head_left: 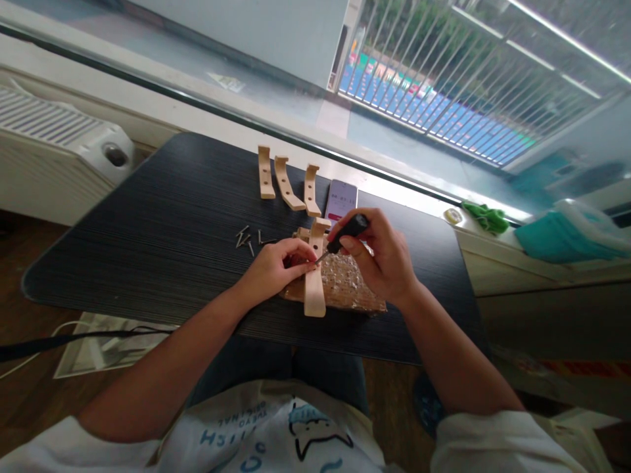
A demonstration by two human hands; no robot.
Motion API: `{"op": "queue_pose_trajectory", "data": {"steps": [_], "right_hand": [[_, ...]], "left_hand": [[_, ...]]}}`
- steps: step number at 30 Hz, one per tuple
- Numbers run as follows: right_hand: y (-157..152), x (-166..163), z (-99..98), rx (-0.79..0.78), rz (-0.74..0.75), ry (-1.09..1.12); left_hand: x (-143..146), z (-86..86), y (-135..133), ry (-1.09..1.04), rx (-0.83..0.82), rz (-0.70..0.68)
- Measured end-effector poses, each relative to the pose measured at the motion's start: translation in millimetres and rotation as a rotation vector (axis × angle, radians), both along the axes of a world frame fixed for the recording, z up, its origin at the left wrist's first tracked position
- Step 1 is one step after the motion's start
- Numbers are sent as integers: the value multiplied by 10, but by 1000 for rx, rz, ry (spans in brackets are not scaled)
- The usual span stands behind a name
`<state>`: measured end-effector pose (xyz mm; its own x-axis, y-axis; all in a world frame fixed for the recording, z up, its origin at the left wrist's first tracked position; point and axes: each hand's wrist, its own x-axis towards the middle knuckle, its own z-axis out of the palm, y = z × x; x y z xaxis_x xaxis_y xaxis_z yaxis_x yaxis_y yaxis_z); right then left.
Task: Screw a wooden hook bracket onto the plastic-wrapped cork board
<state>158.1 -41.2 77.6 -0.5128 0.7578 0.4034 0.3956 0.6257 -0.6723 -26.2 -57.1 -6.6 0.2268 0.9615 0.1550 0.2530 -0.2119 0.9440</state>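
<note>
My right hand grips a screwdriver with a black handle, tilted so its metal shaft points down to the left. The tip meets a pale wooden hook at one of its holes. That hook lies across a brown block wrapped in clear plastic. My left hand has thumb and forefinger pinched at the same hole, beside the screwdriver tip; whatever they hold there is too small to make out. Several loose screws lie on the dark table just beyond my left hand.
Three more wooden hooks lie in a row at the table's far side. A phone showing a timer rests right of them. A radiator stands to the left, and the window sill holds a green cloth and a teal container.
</note>
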Motion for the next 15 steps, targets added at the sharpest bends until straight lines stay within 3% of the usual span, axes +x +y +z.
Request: {"op": "queue_pose_trajectory", "data": {"steps": [15], "right_hand": [[22,1,-8,-33,-3,2]], "left_hand": [[7,-7,-5,11,-4,-5]]}}
